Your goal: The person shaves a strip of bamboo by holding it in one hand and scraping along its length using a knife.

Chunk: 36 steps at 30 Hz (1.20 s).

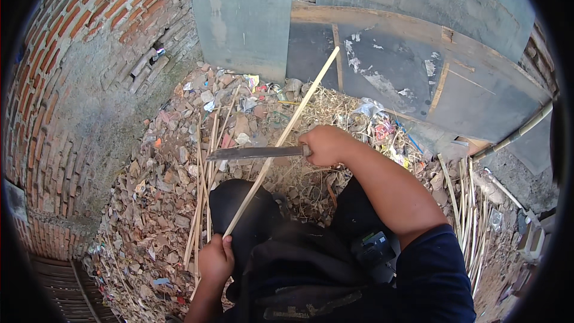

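Observation:
A long pale strip of bamboo slants up and away to the right from my left hand. That hand is closed around its lower part, with the thumb on top, beside my knee. My right hand grips the handle of a machete, whose dark blade points left. The blade crosses the strip near its middle; whether it bites into the wood I cannot tell. Several more pale strips lie on the rubble to the left of my knee.
Broken brick and stone rubble covers the ground, with plastic litter and dry shavings ahead. Another bundle of strips lies at right. A brick wall rises on the left; grey panels stand at the back.

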### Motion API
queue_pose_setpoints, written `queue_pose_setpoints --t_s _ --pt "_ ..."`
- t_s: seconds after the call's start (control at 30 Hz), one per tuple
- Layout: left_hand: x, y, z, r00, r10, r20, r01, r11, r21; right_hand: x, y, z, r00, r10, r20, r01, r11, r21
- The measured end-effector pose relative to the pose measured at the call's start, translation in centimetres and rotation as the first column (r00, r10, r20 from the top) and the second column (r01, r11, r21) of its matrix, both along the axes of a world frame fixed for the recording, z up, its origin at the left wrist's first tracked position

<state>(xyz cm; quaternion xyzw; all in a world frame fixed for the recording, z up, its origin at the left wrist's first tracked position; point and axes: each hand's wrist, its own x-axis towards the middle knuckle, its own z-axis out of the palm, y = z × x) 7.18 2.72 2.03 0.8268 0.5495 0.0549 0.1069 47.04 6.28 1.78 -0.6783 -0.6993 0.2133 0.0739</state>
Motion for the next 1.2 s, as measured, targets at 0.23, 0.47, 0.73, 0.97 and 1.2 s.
queue_pose_setpoints --t_s 0.23,0.47,0.73,0.97,1.2 --pt "0.2 0.5 -0.1 0.999 -0.033 -0.025 0.033 0.999 -0.008 5.1 0.9 -2.2 0.935 -0.296 -0.197 0.286 0.955 -0.074" --pt "0.1 0.6 0.1 0.998 -0.028 -0.048 0.027 0.999 -0.033 -0.9 0.5 0.7 0.999 0.018 -0.028 -0.021 0.995 -0.098" --pt "0.8 0.6 0.2 0.996 -0.033 -0.088 0.032 0.999 -0.021 4.3 1.3 -4.1 0.960 -0.231 -0.159 0.236 0.972 0.012" --pt "-0.6 -0.1 -0.9 0.997 0.003 -0.076 -0.002 1.000 0.012 -0.6 0.2 0.9 0.993 -0.008 -0.118 -0.001 0.997 -0.078" --pt "0.5 0.1 -0.3 0.994 0.006 -0.112 -0.001 0.999 0.049 4.2 0.5 -2.2 0.929 -0.333 -0.162 0.311 0.939 -0.146"
